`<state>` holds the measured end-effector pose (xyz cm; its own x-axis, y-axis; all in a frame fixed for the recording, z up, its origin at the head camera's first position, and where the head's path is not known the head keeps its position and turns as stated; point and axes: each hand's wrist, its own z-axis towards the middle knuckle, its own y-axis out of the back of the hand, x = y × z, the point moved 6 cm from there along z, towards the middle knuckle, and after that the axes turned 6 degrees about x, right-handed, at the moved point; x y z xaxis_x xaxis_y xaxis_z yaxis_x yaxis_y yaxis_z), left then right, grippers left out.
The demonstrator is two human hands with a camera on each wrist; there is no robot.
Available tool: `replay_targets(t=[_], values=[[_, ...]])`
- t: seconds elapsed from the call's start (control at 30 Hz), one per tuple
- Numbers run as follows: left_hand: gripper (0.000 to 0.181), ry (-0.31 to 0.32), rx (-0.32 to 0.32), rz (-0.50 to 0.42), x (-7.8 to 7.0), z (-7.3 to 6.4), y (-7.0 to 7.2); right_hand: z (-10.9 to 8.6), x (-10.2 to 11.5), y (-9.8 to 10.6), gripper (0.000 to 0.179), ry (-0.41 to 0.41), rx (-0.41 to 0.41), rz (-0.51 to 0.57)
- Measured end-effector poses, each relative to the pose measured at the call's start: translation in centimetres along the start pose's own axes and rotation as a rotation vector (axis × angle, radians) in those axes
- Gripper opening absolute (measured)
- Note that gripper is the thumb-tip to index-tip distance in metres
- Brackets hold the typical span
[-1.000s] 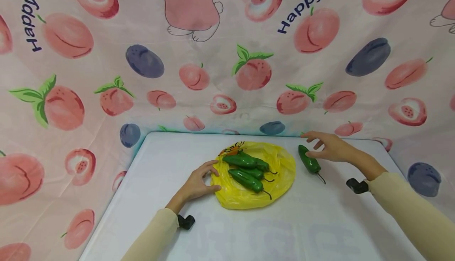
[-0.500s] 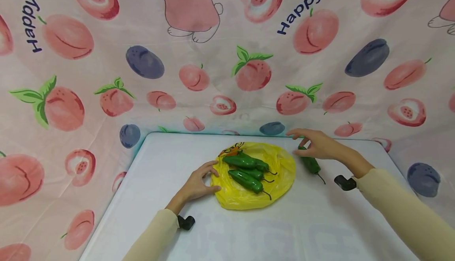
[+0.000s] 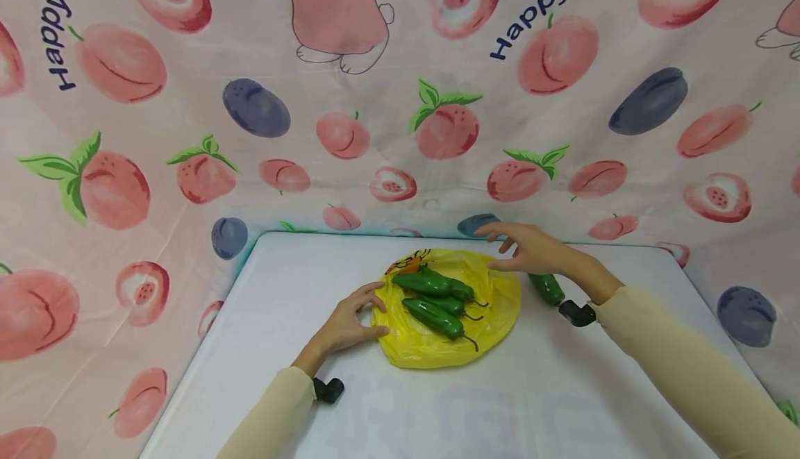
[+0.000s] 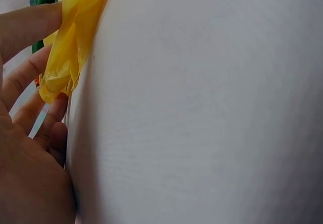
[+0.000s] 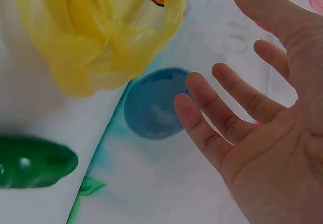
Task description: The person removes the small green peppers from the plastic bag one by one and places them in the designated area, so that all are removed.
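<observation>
Right hand (image 3: 531, 249) moved nearer yellow bag (image 3: 498, 313), below printed "Happy" (image 3: 532, 19)

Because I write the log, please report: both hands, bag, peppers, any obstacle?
Left hand touching yellow bag. Right hand empty, fingers spread. Green peppers in bag, one loose pepper to its right. No obstacle seen.

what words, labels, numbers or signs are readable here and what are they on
"Happy": upper right of the pink fruit-printed backdrop sheet.
"Happy": upper left of that sheet, turned on its side.
Black-and-orange print on the thin yellow plastic bag: too crumpled to read.
Pale marks on the white flat tabletop: too faint to read.
</observation>
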<state>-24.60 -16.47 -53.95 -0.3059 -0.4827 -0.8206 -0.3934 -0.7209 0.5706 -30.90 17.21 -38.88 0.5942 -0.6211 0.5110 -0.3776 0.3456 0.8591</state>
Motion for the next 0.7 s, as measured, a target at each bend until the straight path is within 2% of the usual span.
replay_targets(t=[0.17,0.37,0.53,0.7], values=[[0.027,0.002,-0.001,-0.016,0.0,-0.1,0.0,1.3,0.7,-0.6,0.063,0.014,0.01,0.034],[0.026,0.034,0.004,-0.03,-0.2,-0.1,0.2,2.8,1.3,-1.6,0.064,0.017,0.043,0.098],[0.026,0.065,0.014,-0.031,-0.1,-0.1,0.2,4.1,1.9,-2.7,0.064,0.038,0.087,0.146],[0.028,0.065,0.018,-0.027,0.0,-0.1,0.2,5.4,2.5,-3.9,0.063,0.028,0.14,0.171]])
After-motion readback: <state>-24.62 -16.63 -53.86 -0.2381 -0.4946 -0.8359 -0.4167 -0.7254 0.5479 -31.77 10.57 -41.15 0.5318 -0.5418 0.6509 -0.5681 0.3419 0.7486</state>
